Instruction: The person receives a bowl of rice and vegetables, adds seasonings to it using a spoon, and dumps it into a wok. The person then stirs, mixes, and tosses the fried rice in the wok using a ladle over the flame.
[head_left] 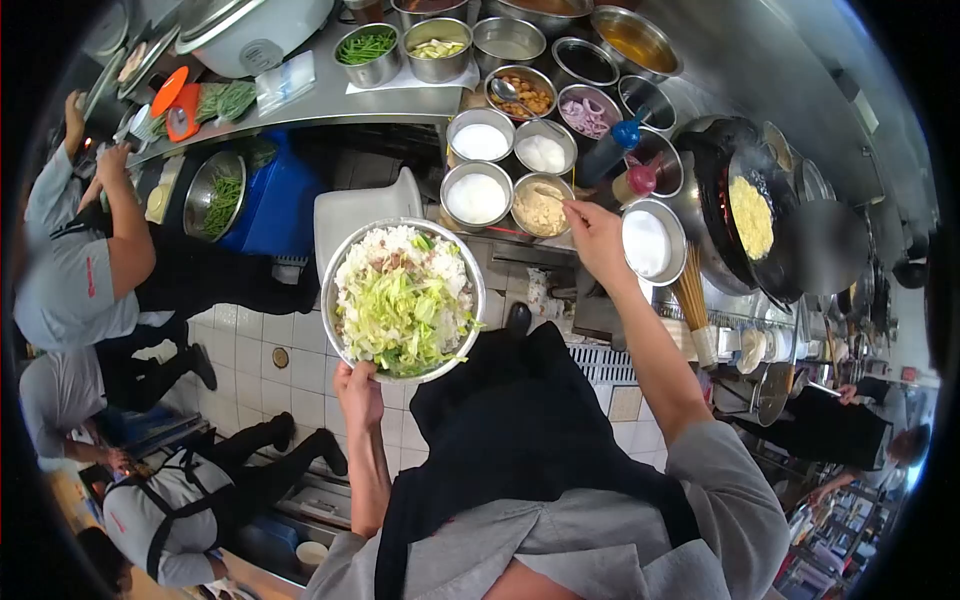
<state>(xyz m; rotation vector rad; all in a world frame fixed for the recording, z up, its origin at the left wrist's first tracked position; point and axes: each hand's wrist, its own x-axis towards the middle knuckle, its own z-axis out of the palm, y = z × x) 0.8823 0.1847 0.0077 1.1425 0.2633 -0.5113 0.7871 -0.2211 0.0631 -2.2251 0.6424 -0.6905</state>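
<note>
My left hand grips the rim of a steel bowl and holds it out in front of me. White rice fills the bowl, with shredded lettuce and some brownish bits on top. My right hand is pinched closed at the edge of a small steel container of tan powder; what its fingers hold, if anything, is too small to make out. Beside that container stand tubs of white powder and a tilted container of white contents.
At the right, a wok holds cooking yellow egg. A bamboo brush stands near it. Chopped onion, green beans and squeeze bottles line the counter. Several co-workers stand at left; another person is at right.
</note>
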